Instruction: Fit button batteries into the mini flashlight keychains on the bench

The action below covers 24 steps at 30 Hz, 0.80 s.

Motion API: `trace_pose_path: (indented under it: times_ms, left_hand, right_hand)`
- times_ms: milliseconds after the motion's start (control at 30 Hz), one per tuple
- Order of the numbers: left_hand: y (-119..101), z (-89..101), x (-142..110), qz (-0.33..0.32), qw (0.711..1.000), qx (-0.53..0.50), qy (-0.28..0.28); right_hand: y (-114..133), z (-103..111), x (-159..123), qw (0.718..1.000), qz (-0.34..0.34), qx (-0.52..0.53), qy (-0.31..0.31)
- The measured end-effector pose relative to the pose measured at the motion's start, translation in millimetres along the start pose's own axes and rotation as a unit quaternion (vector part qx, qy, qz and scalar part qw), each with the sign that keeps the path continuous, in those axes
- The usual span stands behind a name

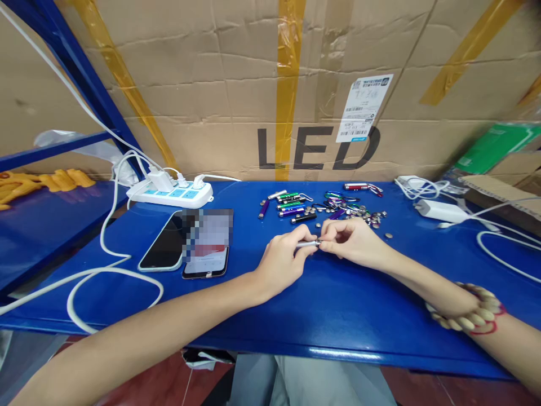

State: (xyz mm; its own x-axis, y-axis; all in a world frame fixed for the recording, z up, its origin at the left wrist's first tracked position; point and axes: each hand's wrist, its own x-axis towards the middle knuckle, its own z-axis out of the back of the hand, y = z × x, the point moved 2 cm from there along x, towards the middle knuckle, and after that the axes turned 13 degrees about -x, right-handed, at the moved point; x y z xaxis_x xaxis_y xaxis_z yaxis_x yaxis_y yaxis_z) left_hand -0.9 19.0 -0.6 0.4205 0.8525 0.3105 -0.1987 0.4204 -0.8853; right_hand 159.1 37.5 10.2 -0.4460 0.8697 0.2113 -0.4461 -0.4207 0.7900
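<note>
Bare forearms point(139, 337) reach in from either side above a grey-trousered lap point(313, 379), the right one wearing a beaded bracelet point(469, 316), and meet over the blue tabletop point(329, 321). Both hands work close together at one small thing: the left hand point(281, 259) is closed around a slim silver tube point(306, 244), while the right hand point(353, 241) has its thumb and fingertips pinched at the tube's darker end; whether they grip that end itself or a tiny separate part, I cannot tell. The tube looks like thin metal, so it should be light, stiff and rather slippery, apt to roll or twist between the fingers. Best taken mid-barrel by thumb and forefinger, leaving both ends free; a gentle pinch at the tip should do, since any small parts there may be easily bent or dropped. Left of the hands lie two phones point(165, 243). Just beyond the fingers, loose metal discs point(388, 235), resembling button cells, would be fiddly, best lifted by their rims. Among and behind them lie coloured tubes point(291, 212), some with clips. Farther back stand a white power strip point(180, 195) and a cardboard box point(240, 73).
</note>
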Motion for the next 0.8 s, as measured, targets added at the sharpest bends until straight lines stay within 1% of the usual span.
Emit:
trace_pose_path:
  times_ms: [133, 333, 467, 600, 700, 800]
  left_hand:
    - [-0.4, 0.3, -0.3, -0.008, 1.0, -0.01, -0.015]
    - [-0.9, -0.4, 0.1, -0.001, 0.999, -0.026, -0.028]
    - [-4.2, -0.2, 1.1, 0.001, 0.999, -0.049, -0.017]
    - [-7.8, 1.3, 2.6, -0.004, 0.998, -0.063, -0.003]
    - [-8.8, 1.7, 2.9, -0.01, 0.997, -0.076, -0.002]
    - [-7.8, 1.1, 2.3, 0.003, 0.996, -0.085, -0.004]
  right_hand:
    - [0.1, -1.1, 0.8, 1.0, -0.026, 0.013, 0.004]
    - [-2.5, -1.0, 2.0, 0.997, -0.057, 0.041, 0.018]
    - [-0.6, -0.1, 2.6, 0.996, -0.063, 0.055, 0.025]
    - [2.4, 0.7, 3.4, 0.994, -0.09, 0.051, 0.016]
    - [3.9, 1.2, 3.8, 0.993, -0.106, 0.041, 0.013]
    - [3.6, 2.0, 3.6, 0.994, -0.105, 0.024, 0.01]
